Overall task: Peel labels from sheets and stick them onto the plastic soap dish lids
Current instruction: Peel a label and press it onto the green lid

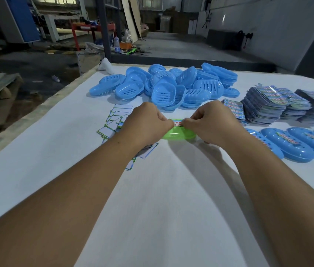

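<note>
The fingers (164,120) of both hands are curled and meet over a green lid (179,134) lying on the bench (162,199) just ahead of the person. The left hand (144,122) and right hand (210,122) each pinch an end of a label (177,123) with red print, holding it against the lid's top. The step in hand looks to be the sticking itself: the label is peeled and sits across the lid, though how much of it is already pressed down is hidden by the knuckles.

The next move likely calls for smoothing the label flat from the middle outward, so no crease or bubble is trapped, then setting the lid aside and reaching for a fresh one.

To the left, partly under the left wrist, lie scattered backing sheets (117,116) with white faces. Beyond the hands sits a heap of blue soap dish parts (164,87), slotted and unlabelled. To the right are stacks of label sheets (271,105), and nearer, a row of blue lids (296,145) already bearing labels.

The bench is covered in plain white sheeting. Behind it the room is a dim workshop with a concrete floor (171,45), a dark steel post (105,26), leaning boards, a red frame and clutter on the ground
</note>
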Motion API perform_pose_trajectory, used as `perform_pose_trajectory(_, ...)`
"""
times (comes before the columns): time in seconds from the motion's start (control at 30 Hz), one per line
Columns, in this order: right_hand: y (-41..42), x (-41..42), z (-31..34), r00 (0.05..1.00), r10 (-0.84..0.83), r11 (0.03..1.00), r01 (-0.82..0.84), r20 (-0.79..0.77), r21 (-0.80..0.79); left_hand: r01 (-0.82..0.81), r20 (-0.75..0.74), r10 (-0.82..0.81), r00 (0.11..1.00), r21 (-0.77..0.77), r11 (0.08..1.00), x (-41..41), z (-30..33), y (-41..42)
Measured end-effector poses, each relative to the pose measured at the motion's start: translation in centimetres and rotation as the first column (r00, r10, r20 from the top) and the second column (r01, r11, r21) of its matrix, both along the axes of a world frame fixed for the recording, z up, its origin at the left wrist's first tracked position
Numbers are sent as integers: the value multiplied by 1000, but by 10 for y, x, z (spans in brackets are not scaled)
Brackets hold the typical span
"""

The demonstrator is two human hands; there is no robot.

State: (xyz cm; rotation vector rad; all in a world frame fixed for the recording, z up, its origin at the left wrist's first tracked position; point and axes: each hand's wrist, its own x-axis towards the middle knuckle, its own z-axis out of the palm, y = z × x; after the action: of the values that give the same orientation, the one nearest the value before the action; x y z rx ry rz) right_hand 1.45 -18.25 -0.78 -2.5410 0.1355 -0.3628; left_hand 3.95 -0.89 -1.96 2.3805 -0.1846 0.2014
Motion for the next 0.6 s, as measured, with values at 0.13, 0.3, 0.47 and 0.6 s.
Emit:
perform_pose_trajectory(0.13,3,-1,0,1000,-16,999,16,3,-43,-10,8,10,1000,17,1000,1,-1,-1)
perform_pose_trajectory(0.3,5,0,-1,1000,-24,997,24,1,-72,-27,17,26,1000,55,998,-1,1,-3)
perform_pose_trajectory(0.47,7,3,-3,998,-58,992,58,9,-109,-55,-6,56,998,127,990,1,3,-7)
perform_pose_trajectory(0.6,10,5,-4,995,-99,984,100,15,-145,-89,33,84,996,228,970,5,3,-11)
